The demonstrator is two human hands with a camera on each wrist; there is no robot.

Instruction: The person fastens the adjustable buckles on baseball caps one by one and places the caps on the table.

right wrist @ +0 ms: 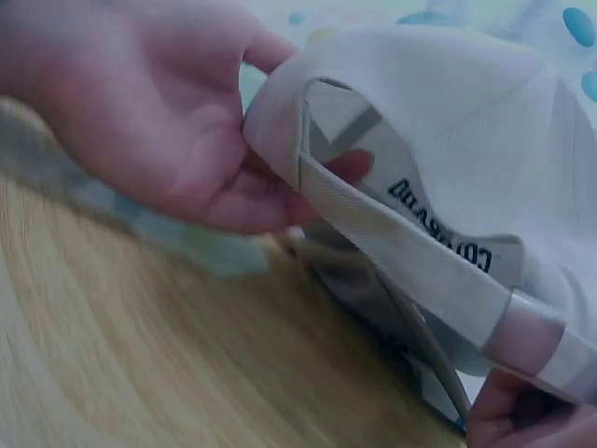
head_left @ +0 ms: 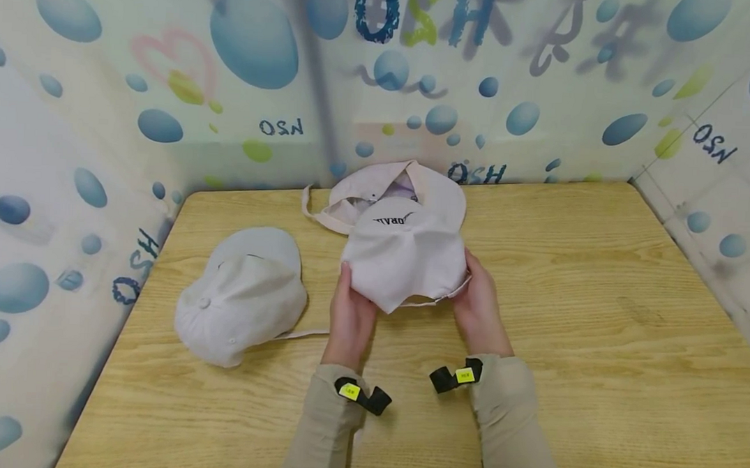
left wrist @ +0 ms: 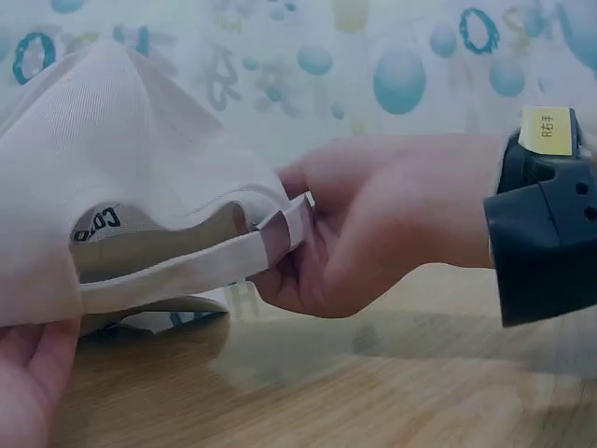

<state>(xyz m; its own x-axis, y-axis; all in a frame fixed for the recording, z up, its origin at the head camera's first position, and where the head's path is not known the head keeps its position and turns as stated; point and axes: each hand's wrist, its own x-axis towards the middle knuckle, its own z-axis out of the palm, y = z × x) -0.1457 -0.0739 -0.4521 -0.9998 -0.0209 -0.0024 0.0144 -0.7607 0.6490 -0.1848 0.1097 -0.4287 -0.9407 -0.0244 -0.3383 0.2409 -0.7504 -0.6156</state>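
Observation:
Both hands hold a white baseball cap (head_left: 405, 260) up over the table, its back opening toward the person and dark lettering on its front. My left hand (head_left: 351, 317) grips the left edge, thumb outside; in the right wrist view a fingertip (right wrist: 353, 166) shows inside the opening. On the opposite side my right hand (head_left: 480, 308) pinches the rim by the back strap (left wrist: 177, 273) and its metal buckle (right wrist: 527, 331). Right behind the held cap lies a pale pink cap (head_left: 436, 188), partly covered by it in the head view.
A light grey cap (head_left: 246, 305) lies on the left of the wooden table (head_left: 611, 293), its strap trailing toward the left forearm. Walls patterned with blue bubbles (head_left: 254, 37) stand behind and beside the table. Black bands (head_left: 377, 400) are worn on both wrists.

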